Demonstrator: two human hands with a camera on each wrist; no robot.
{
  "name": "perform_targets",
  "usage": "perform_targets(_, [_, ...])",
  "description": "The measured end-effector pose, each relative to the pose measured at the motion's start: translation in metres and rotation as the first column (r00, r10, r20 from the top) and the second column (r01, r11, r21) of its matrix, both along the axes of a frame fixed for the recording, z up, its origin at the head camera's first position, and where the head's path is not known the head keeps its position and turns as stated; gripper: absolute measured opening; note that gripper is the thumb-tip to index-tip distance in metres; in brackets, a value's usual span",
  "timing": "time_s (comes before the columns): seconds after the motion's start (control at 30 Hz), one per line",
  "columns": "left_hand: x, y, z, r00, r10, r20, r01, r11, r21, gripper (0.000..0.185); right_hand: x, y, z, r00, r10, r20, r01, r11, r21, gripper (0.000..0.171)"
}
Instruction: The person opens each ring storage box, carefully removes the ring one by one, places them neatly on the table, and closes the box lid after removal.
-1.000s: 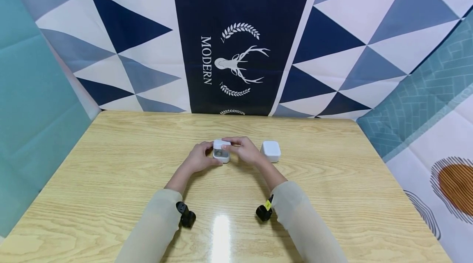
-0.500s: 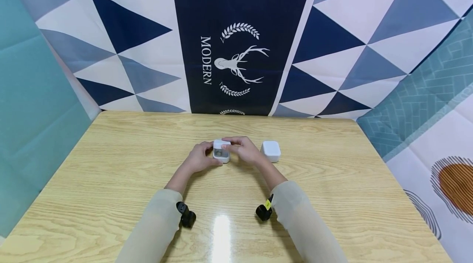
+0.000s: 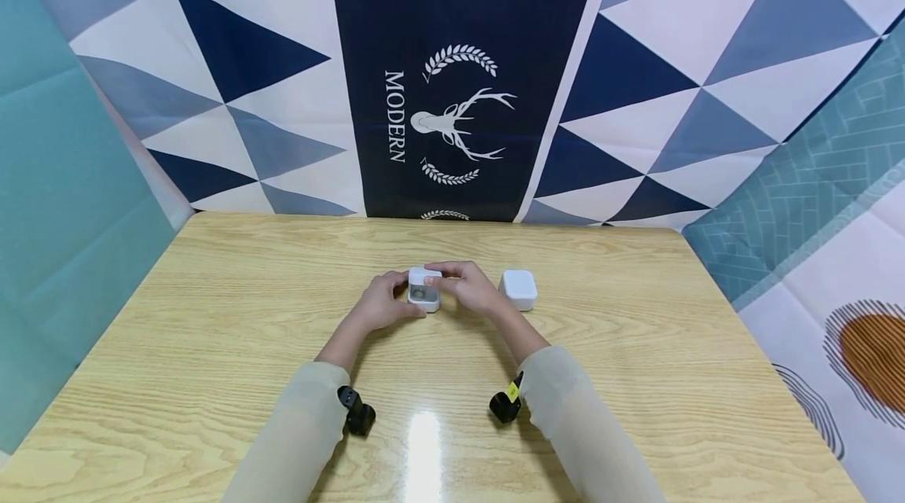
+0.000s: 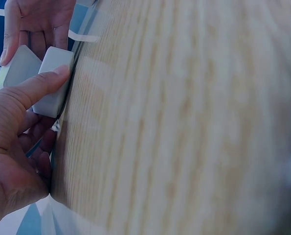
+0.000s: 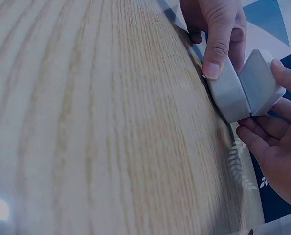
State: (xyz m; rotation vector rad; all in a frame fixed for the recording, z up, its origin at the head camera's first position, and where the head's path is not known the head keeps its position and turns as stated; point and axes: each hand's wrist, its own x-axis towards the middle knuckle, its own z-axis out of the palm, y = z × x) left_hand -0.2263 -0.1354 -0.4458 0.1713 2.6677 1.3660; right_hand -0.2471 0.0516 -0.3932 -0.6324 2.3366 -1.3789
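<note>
L hand (image 3: 382, 302) is gripping a small white box (image 3: 424, 306) near the back of the table (image 3: 212, 314), approx. midway across; R hand (image 3: 468, 288) is pinching its lid (image 3: 417, 275), which is standing tilted up off the base (image 5: 227, 95). Head cam is showing a small roundish thing (image 3: 419, 293) inside the box (too tiny to ID); neither wrist view is showing it, as both are catching the box from the side. Those views are giving the grip instead: L wrist is showing the L thumb (image 4: 50, 81) pressing along the base's near side w/ fingers curling beyond, & R wrist is showing the R thumb on the lid's edge, lid and base making a V.

A 2nd white box (image 3: 518, 289) is sitting just right of R hand, apart from the 1st, seen whole only by head cam. Pale sleeves (image 3: 293, 424) are covering both forearms, w/ a black cam (image 3: 360, 418) hanging at each cuff. Behind, a patterned cloth (image 3: 452, 126) w/ deer & "MODERN" is hanging.
</note>
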Motion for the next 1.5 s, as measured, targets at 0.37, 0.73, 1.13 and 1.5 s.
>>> perform_targets(0.37, [0.000,0.000,0.000,1.000,0.000,-0.007,0.000,1.000,0.013,0.069,-0.018,0.002,-0.029,1.000,-0.012,0.015,0.013,0.999,-0.032,0.042])
perform_targets(0.73, [0.001,-0.001,0.001,1.000,-0.005,-0.009,0.006,1.000,0.024,0.069,-0.023,0.001,-0.039,0.999,-0.042,0.005,0.042,0.998,-0.042,0.040])
perform_targets(1.13, [-0.001,-0.001,-0.001,0.999,-0.014,-0.029,0.015,1.000,0.010,0.068,-0.023,0.001,-0.038,0.999,-0.043,-0.009,0.043,0.999,-0.032,0.041])
perform_targets(1.5, [-0.001,-0.002,-0.001,0.999,-0.014,-0.039,0.014,1.000,0.002,0.068,-0.009,0.000,-0.015,1.000,-0.024,0.009,0.025,0.999,-0.038,0.040])
